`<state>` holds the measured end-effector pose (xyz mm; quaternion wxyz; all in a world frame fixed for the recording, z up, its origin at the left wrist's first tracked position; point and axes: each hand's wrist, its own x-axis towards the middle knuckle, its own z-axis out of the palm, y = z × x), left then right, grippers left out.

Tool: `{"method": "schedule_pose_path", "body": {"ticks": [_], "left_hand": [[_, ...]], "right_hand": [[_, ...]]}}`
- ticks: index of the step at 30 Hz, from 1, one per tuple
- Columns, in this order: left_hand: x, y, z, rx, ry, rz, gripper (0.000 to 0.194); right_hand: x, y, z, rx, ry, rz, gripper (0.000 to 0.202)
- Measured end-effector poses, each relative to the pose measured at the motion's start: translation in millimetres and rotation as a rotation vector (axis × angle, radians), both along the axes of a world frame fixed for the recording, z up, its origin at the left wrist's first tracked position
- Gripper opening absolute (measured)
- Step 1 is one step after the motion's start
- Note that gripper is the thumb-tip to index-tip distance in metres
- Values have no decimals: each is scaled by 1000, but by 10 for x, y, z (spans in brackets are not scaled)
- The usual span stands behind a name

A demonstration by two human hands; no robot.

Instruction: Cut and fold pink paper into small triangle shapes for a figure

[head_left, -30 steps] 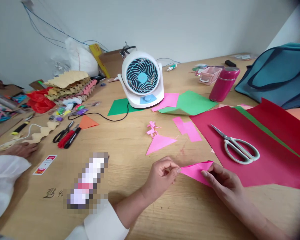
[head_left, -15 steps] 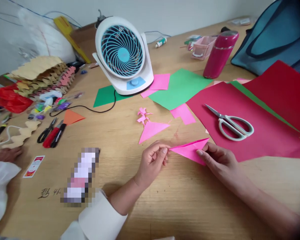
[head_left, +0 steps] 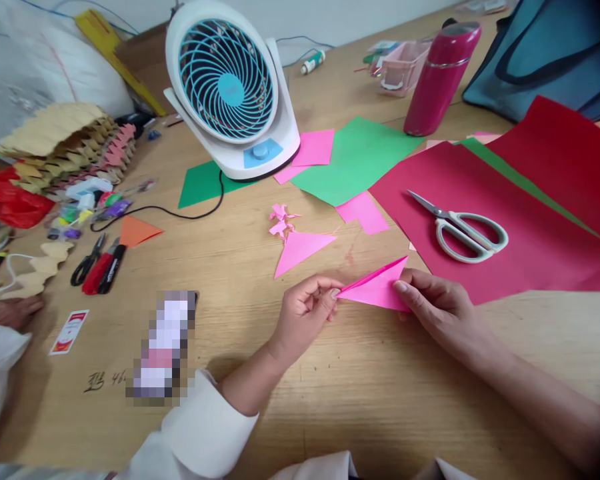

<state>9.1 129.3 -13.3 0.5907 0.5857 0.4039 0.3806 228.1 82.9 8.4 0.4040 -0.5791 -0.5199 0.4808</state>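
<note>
A folded pink paper triangle [head_left: 375, 288] is held above the table between both hands. My left hand [head_left: 307, 310] pinches its left corner between thumb and fingers. At the right side, my right hand [head_left: 433, 303] grips it, thumb on the near face and fingers mostly hidden behind. The upper edge shows a darker pink fold. Beyond my left hand lies another pink paper triangle [head_left: 303, 252], beside small pink paper cuttings [head_left: 281, 220]. Scissors with pale handles [head_left: 470, 233] rest on a large dark red sheet [head_left: 525, 267], to the far right of the paper.
A white and blue fan [head_left: 230, 87] stands at the back, its cord trailing left. A magenta bottle [head_left: 443, 80] and a blue bag [head_left: 565, 60] are back right. A phone [head_left: 165, 343] lies left of my forearm. Another person's hand [head_left: 13, 312] rests at the left edge.
The left corner of the pink triangle is now held more firmly in my left hand, and the paper has tilted, its right end higher. The camera view has shifted slightly.
</note>
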Motion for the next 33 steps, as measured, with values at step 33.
{"method": "schedule_pose_path", "body": {"ticks": [33], "left_hand": [[-48, 96, 134, 367, 402, -216, 13]], "right_hand": [[0, -77, -11, 316, -308, 216, 22]]}}
